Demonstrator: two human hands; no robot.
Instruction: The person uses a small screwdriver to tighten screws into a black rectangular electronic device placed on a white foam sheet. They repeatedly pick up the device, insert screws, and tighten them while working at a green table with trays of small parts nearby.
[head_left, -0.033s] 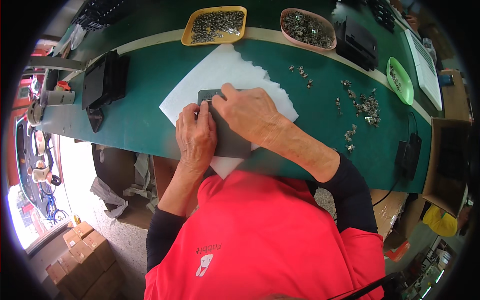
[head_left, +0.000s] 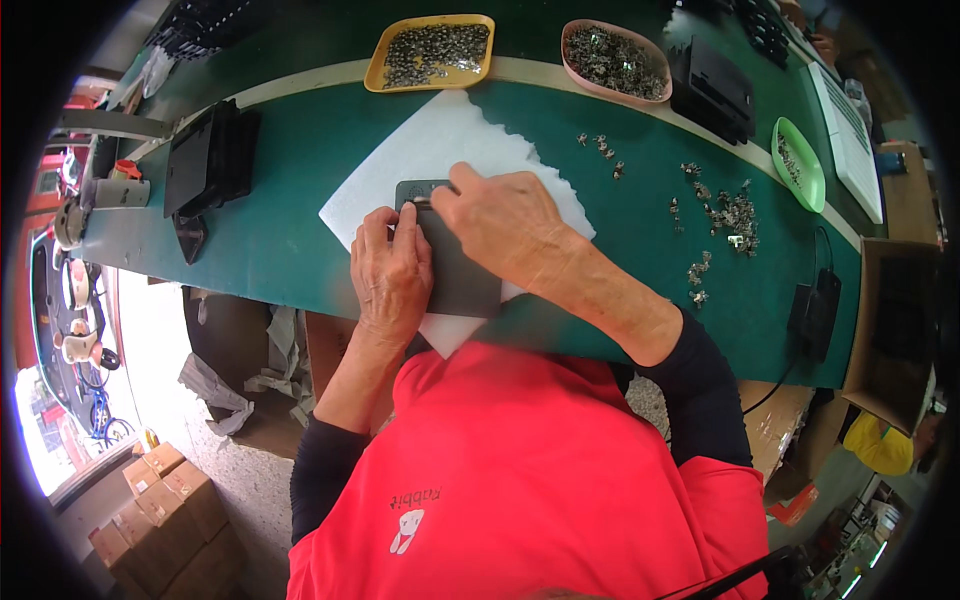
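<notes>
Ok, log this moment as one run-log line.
left hand: steadies grey panel | right hand: presses panel's top edge | under: white sheet, green table

Counted around the white foam sheet [head_left: 440, 150]: one flat grey plastic panel [head_left: 455, 270] lay on it, under two hands. Beyond it stood three shallow dishes of small metal clips: one yellow rectangular tray [head_left: 385, 62], one pink oval dish [head_left: 580, 75], one green oval dish [head_left: 808, 185].

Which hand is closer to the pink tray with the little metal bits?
The right hand. It rests on the dark grey panel, below and left of the pink tray. The left hand lies further left and lower, so it is further away.
</notes>
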